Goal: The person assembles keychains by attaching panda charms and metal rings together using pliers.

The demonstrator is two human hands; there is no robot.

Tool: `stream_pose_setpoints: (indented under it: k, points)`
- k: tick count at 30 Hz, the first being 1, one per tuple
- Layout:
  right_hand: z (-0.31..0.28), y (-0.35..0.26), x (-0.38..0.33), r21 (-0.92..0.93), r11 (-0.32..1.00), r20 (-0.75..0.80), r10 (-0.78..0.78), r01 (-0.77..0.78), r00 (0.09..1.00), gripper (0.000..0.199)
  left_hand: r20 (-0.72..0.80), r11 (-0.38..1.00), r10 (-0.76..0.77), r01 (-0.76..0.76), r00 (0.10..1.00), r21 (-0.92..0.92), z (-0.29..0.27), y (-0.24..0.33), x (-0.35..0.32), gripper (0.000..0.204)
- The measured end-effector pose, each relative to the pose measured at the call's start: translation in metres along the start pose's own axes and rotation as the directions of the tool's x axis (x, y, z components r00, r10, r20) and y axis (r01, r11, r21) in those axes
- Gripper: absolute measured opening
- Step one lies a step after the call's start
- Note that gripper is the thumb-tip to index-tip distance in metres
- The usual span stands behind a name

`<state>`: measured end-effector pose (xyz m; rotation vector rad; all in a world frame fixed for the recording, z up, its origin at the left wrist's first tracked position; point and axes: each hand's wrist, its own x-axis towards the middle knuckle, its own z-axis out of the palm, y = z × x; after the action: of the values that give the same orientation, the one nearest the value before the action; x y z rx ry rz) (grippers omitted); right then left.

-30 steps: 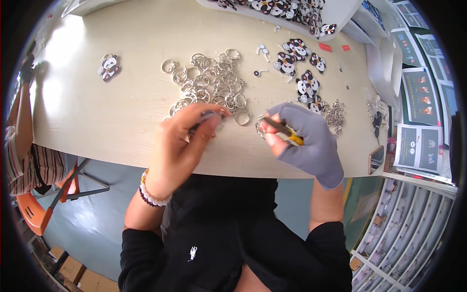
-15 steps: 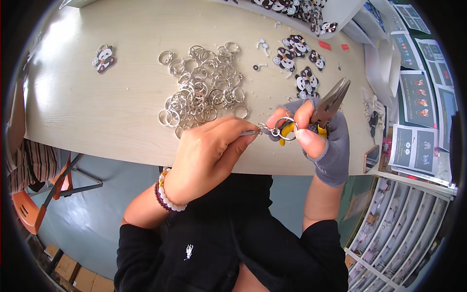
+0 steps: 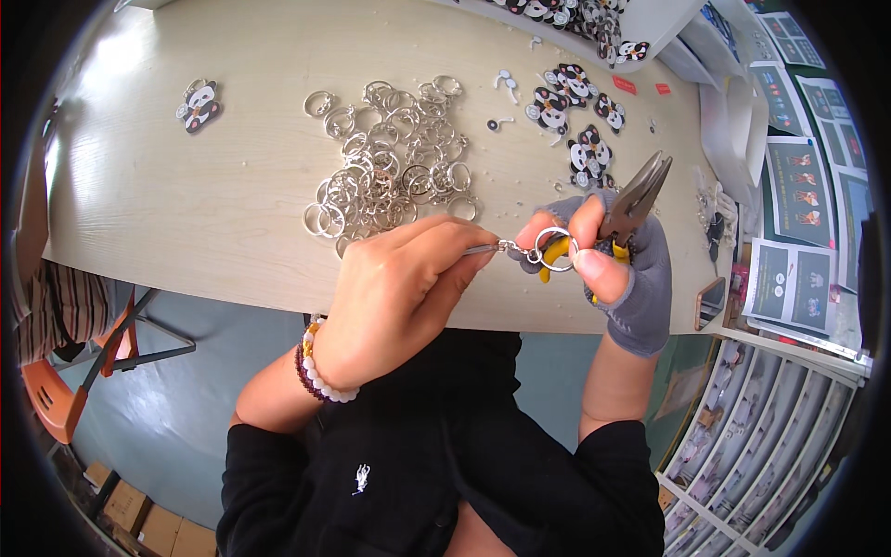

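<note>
My right hand (image 3: 620, 258), in a grey fingerless glove, pinches a silver key ring (image 3: 557, 249) between thumb and forefinger and also holds yellow-handled pliers (image 3: 635, 200) whose jaws point up and right. My left hand (image 3: 399, 292) pinches the small chain (image 3: 506, 246) joined to that ring, right beside the right hand, over the table's near edge. A pile of silver key rings (image 3: 394, 167) lies on the table just beyond my left hand.
Black-and-white panda charms (image 3: 575, 121) lie at the far right of the pale wooden table (image 3: 186, 232), one more panda charm (image 3: 199, 102) at the far left. Printed cards (image 3: 798, 223) sit at the right. An orange chair (image 3: 56, 390) stands lower left.
My left hand left the ring pile and came toward me to meet the right hand. The right hand raised the ring and the pliers swung upward.
</note>
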<state>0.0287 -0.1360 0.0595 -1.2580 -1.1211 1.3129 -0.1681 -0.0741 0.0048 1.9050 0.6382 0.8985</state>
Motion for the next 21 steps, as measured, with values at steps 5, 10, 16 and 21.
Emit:
stream_pose_setpoints:
  k: [5, 10, 16, 21]
  points:
    - [-0.004, 0.003, -0.002, -0.011, 1.0, 0.003, 0.004, -0.004, 1.0, 0.01, -0.083, 0.986, 0.137, -0.128, 0.987, 0.106, -0.005, -0.002, 0.0, 0.019]
    - [-0.005, 0.022, -0.012, 0.608, 0.79, -0.046, 0.13, -0.076, 0.99, 0.042, -0.137, 0.936, 0.281, -0.239, 0.95, 0.258, -0.006, -0.002, 0.0, 0.034]
    - [0.017, 0.024, -0.031, -0.372, 0.921, 0.007, -0.124, 0.118, 0.992, 0.063, -0.188, 0.9, 0.344, -0.266, 0.92, 0.346, -0.001, 0.001, -0.006, 0.043]
    - [0.022, 0.012, -0.03, -0.827, 0.538, 0.011, -0.275, 0.163, 0.961, 0.064, -0.22, 0.898, 0.36, -0.273, 0.906, 0.346, 0.002, 0.005, -0.007, 0.043]
